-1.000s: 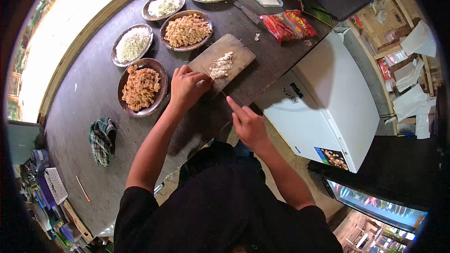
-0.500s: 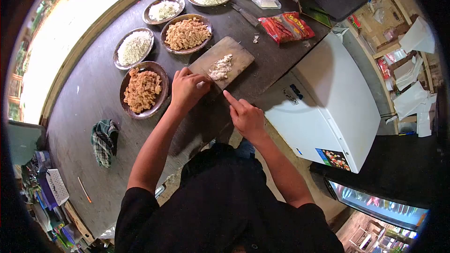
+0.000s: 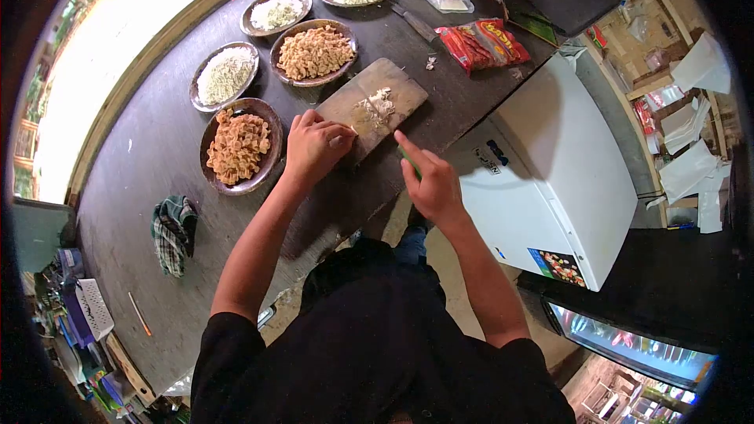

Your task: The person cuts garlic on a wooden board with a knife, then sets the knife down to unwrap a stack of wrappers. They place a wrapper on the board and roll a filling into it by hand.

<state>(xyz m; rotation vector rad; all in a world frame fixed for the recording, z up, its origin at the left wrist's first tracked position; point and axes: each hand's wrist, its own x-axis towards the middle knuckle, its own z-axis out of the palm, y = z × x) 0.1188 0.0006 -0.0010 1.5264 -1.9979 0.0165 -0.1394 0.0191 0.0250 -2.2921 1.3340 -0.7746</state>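
Chopped pale pieces (image 3: 378,106) lie on the cutting board (image 3: 397,85), toward its right edge, near the table's (image 3: 236,255) front edge. At the board's near-left end, the left hand (image 3: 316,145) bunches its fingers together; whether they pinch anything cannot be told. The right hand (image 3: 433,188) grips a green-handled tool (image 3: 413,169), index finger extended.

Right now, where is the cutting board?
In the head view, the cutting board lies upper centre, below and right of the farther bowl of brown pieces, the left hand at its lower-left end.
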